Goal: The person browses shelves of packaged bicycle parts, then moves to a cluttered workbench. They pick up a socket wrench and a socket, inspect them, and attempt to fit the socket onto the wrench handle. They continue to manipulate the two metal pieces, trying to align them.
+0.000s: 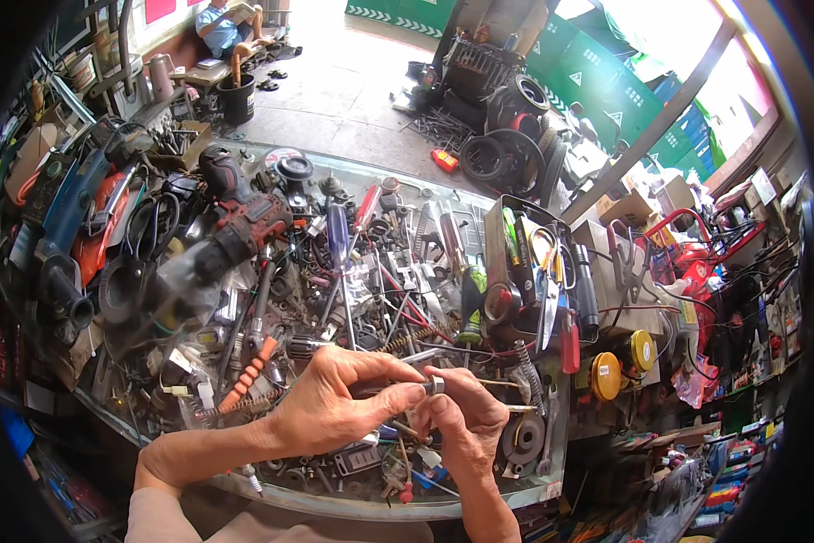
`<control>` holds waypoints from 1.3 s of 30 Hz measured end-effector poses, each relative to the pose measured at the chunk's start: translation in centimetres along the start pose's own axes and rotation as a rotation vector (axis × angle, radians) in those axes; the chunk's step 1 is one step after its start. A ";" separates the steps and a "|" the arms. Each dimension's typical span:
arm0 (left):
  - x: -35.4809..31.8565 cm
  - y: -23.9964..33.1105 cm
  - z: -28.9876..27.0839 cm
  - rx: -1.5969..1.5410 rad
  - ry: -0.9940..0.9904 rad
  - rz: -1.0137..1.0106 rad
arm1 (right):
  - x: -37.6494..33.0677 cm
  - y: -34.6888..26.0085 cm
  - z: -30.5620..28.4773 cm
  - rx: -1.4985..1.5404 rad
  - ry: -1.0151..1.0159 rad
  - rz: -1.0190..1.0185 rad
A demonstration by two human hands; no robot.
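The person wears a short left sleeve (161,520), pale beige-grey and plain, its edge ending near the elbow (153,463). Similar pale cloth (285,531) shows at the lower edge of the view. Both forearms (215,446) and hands (330,403) are bare, the thumbnails (415,393) short.

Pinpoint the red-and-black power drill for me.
In the head view, the red-and-black power drill lies left of centre among the clutter, to the left of the blue-handled screwdriver and beyond the left hand.
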State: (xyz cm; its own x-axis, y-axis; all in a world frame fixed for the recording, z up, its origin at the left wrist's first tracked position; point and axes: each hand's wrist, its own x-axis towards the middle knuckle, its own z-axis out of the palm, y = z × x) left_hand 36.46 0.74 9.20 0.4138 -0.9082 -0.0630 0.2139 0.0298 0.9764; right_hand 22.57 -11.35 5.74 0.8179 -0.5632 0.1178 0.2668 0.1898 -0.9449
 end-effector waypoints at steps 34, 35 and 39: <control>-0.1 1.3 -0.5 0.404 -0.022 0.126 | -0.7 -0.8 0.2 -0.103 0.062 0.034; -0.1 1.1 -0.5 0.434 -0.025 0.154 | -0.7 -0.8 0.1 -0.112 0.055 0.041; -0.1 1.1 -0.4 0.404 -0.045 0.136 | -0.7 -1.1 0.0 -0.150 0.032 0.094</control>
State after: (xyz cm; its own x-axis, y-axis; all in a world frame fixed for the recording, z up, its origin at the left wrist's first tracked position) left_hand 36.99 1.01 10.18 0.3733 -0.9249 0.0719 -0.2073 -0.0076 0.9782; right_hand 21.74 -11.19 6.71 0.8182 -0.5746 0.0191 0.1089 0.1223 -0.9865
